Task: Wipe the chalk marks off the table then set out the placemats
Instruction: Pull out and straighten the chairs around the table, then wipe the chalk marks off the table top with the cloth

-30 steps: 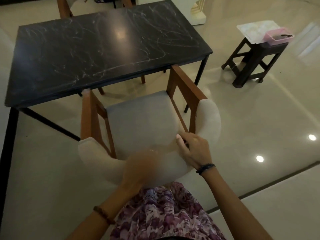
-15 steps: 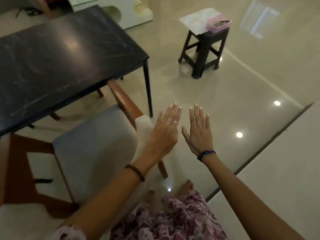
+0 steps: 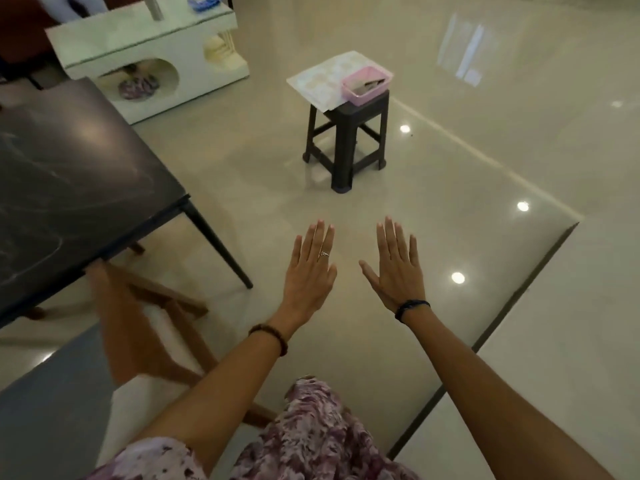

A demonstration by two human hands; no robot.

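While both arms reach forward in the head view, the left hand (image 3: pixel 310 268) and the right hand (image 3: pixel 394 268) hover side by side over the glossy floor (image 3: pixel 450 174), palms down, fingers straight and only slightly apart, holding nothing and touching nothing. At about nine o'clock from the hands stands the dark table (image 3: pixel 69 188), and pale chalk marks (image 3: pixel 31 216) swirl across its top, so by my reading the wiping has not begun. At roughly twelve o'clock, well apart from the hands, a dark stool (image 3: pixel 346 143) carries what look like the placemats (image 3: pixel 322 77), a flat pale stack, with a pink tray (image 3: pixel 367 84) resting on its right part; something grey lies in the tray, possibly a cloth, though it is too small to tell. A wooden chair (image 3: pixel 145 327) sits at eight o'clock, partly under the table edge, and a white console (image 3: pixel 149 53) stands at eleven o'clock behind. The step in hand seems to be fetching supplies; the next move would call for crossing to the stool and taking up a wiping cloth before touching the mats.
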